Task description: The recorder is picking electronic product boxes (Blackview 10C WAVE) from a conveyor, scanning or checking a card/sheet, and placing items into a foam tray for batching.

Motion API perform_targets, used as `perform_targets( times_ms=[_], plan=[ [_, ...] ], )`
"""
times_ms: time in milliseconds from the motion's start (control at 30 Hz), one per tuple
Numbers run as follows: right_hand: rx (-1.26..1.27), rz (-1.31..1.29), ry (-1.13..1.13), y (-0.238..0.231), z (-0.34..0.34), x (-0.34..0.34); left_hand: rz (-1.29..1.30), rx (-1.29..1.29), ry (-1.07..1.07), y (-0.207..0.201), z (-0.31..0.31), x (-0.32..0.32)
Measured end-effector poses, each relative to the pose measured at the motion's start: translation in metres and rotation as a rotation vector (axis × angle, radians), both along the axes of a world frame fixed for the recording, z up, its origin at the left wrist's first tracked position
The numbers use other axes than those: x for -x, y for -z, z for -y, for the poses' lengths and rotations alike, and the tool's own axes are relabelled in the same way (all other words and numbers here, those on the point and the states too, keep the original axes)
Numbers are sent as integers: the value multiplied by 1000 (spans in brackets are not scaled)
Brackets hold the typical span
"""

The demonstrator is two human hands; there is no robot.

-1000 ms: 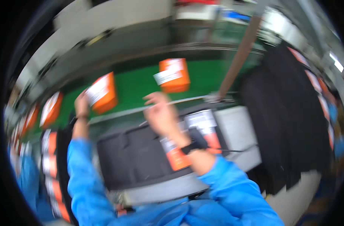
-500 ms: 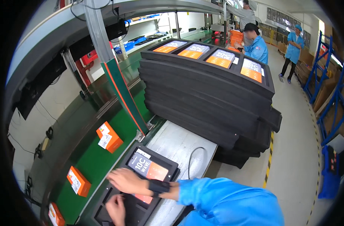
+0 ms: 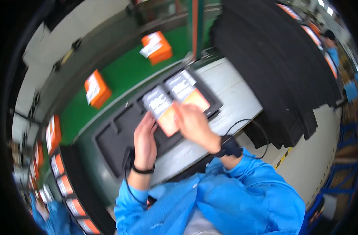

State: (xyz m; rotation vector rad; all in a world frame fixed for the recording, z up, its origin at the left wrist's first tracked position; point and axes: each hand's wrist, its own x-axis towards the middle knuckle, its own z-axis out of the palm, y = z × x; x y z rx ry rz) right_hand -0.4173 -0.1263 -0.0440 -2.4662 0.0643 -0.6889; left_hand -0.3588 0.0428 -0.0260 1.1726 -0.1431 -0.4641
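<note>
Well, phone [image 3: 160, 109] between both hands [image 3: 196, 124]

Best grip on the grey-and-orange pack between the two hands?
Take the pack by its two long edges, probably from above: it's a flat rectangle, printed side up in the black tray, underside hidden. The right edge looks tighter, with a second pack close beside it.

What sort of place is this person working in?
Probably a factory packing line: orange boxes sit spaced along what looks like a green conveyor belt, and a tall stack of black trays stands beside the work surface.
</note>
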Motion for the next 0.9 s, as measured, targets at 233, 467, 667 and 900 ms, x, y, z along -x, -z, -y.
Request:
perform_targets(
  times_ms=[233,467,667,900],
  plan=[
    [-134,-89,-86,33,-10,-4,34,-69,-6,21,-19,-8],
    [-181,-29,-95,12,-13,6,10,5,-71,35,-21,-9],
    [-890,-114,-429,5,21,-25,-72,226,-44,19,-31,-12],
    [-1426,-590,-842,-17,1,-59,-71,221,27,-6,-53,-8]
  ],
)
